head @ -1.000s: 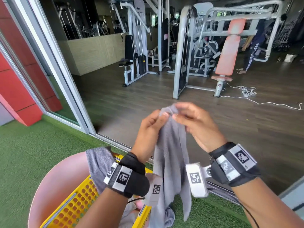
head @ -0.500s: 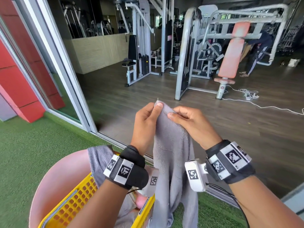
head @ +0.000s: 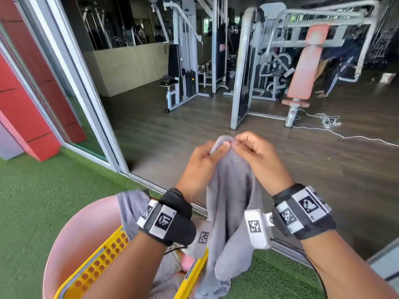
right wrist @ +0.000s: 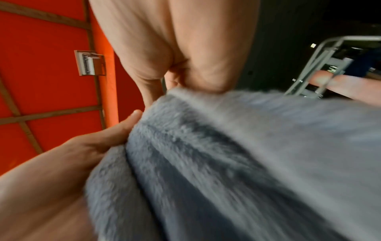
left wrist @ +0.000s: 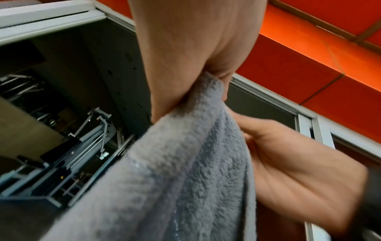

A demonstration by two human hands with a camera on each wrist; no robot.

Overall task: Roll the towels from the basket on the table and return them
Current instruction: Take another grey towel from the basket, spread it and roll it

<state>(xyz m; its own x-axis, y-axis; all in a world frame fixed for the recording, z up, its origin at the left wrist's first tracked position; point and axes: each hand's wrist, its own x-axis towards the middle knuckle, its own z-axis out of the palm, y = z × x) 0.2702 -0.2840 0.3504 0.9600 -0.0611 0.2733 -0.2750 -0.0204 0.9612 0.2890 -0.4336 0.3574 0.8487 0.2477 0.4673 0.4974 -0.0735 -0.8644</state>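
Note:
A grey towel (head: 232, 203) hangs in the air in front of me, its lower end trailing past the yellow basket (head: 99, 262). My left hand (head: 205, 160) and my right hand (head: 254, 154) both pinch its top edge, close together. In the left wrist view the grey towel (left wrist: 185, 163) runs from under my left thumb, with the right hand (left wrist: 288, 163) beside it. The right wrist view shows the same towel (right wrist: 247, 163) gripped at its top, blurred. Another grey towel (head: 131, 208) lies draped over the basket's far rim.
The basket sits on a round pink table (head: 86, 231) standing on green turf (head: 43, 201). A sliding door frame (head: 86, 83) opens onto a gym floor with weight machines (head: 269, 61). A white cable (head: 345, 137) lies on the floor. A red wall (head: 19, 104) stands at left.
Both hands have shifted their pinch along the towel's top edge, staying close together. The towel hangs bunched lower in front of me.

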